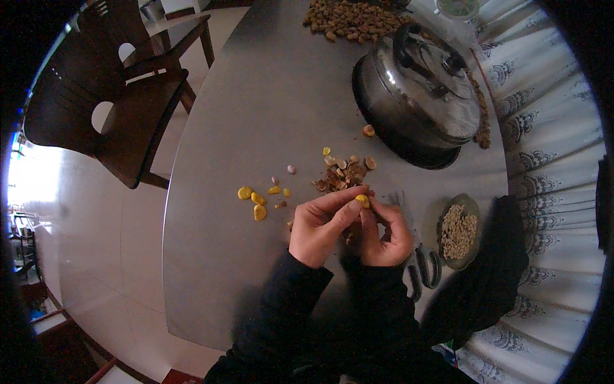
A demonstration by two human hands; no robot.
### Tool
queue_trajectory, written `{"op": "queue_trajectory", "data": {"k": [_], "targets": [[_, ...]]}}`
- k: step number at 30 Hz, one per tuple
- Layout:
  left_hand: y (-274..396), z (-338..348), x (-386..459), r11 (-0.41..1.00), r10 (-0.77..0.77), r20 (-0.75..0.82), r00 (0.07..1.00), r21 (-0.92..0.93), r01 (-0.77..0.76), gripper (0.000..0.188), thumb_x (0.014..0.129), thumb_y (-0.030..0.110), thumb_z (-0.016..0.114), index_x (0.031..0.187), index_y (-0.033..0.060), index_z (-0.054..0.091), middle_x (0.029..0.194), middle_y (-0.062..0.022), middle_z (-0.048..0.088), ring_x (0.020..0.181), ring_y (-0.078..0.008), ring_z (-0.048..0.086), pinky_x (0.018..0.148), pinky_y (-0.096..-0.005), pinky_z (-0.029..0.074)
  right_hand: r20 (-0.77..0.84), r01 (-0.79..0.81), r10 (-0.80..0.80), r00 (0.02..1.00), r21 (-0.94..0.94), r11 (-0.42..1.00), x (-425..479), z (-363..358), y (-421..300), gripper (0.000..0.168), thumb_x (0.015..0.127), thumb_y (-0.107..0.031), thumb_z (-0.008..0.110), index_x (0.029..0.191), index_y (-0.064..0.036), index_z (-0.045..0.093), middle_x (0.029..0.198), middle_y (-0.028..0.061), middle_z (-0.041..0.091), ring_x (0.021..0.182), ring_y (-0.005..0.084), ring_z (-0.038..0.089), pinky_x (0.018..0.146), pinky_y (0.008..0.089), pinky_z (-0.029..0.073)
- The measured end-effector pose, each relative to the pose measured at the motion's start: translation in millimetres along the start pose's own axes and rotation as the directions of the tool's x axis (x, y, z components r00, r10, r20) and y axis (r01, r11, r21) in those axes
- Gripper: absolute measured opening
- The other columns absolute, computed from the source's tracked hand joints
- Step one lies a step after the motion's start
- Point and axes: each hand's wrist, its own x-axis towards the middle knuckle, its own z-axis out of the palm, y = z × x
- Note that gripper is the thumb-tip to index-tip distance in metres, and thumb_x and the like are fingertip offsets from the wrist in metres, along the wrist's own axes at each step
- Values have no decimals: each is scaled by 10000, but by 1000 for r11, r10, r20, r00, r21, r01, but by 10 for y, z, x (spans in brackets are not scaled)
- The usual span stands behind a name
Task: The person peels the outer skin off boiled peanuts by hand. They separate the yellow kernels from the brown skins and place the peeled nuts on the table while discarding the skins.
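Observation:
Between the fingertips of my left hand (321, 225) and my right hand (388, 233) is a small yellow piece (362, 200), held by both. Just beyond my fingers lies a heap of broken brown shells (341, 176). Several yellow pieces (259, 212) rest on the grey table (216, 259) to the left, near two small pale kernels (291, 169). Right of my right hand lie black-handled scissors (422, 269), partly hidden. Beside them stands a greenish bowl (475, 249) with pale seeds or kernels (459, 233) in it.
A lidded metal pot (422, 96) stands at the back right, with a pile of brown, unshelled nuts (352, 20) behind it. A patterned curtain (542, 192) hangs along the right edge. Dark wooden chairs (139, 110) stand beyond the table's left edge. Dark fabric (484, 283) lies near the bowl.

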Motion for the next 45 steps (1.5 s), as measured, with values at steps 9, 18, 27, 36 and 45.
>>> {"op": "queue_trajectory", "data": {"k": [9,18,27,36,45], "targets": [[46,43,7,808,216,48,975,553,-206,220,779,36,580,995,8,607,936,-119,619,827,-146,588,741,-257,459,31,-316,319,947,258,913,8,-54,35,167,789,-145,596,852,8,585,787,85,603,698,130,559,638,251,449],[100,88,-7,941,164,-15,986,302,-152,224,807,6,531,1022,-9,588,993,-103,607,860,-138,572,752,-252,455,60,-406,408,911,308,861,73,-49,-103,204,796,-124,570,962,-6,570,702,31,585,614,81,514,594,204,419],[93,65,12,975,113,50,992,184,-121,248,830,13,513,1072,-22,557,1013,-73,591,858,-101,543,743,-223,447,-4,-294,308,951,289,911,5,15,19,180,780,-79,607,940,3,593,792,76,622,701,114,576,651,231,456],[85,47,20,983,101,81,992,146,-112,257,830,22,517,1082,-19,553,1031,-71,590,872,-97,541,757,-221,443,-11,-315,338,941,336,888,0,27,-26,145,780,-54,608,898,25,584,820,105,618,735,134,579,673,250,462],[44,8,17,997,63,50,997,51,-66,230,822,50,540,1040,-9,582,1017,-82,599,894,-122,553,797,-245,434,9,-317,336,942,354,880,-19,16,-45,116,741,8,631,843,13,576,808,101,617,727,125,573,653,243,461]]}}
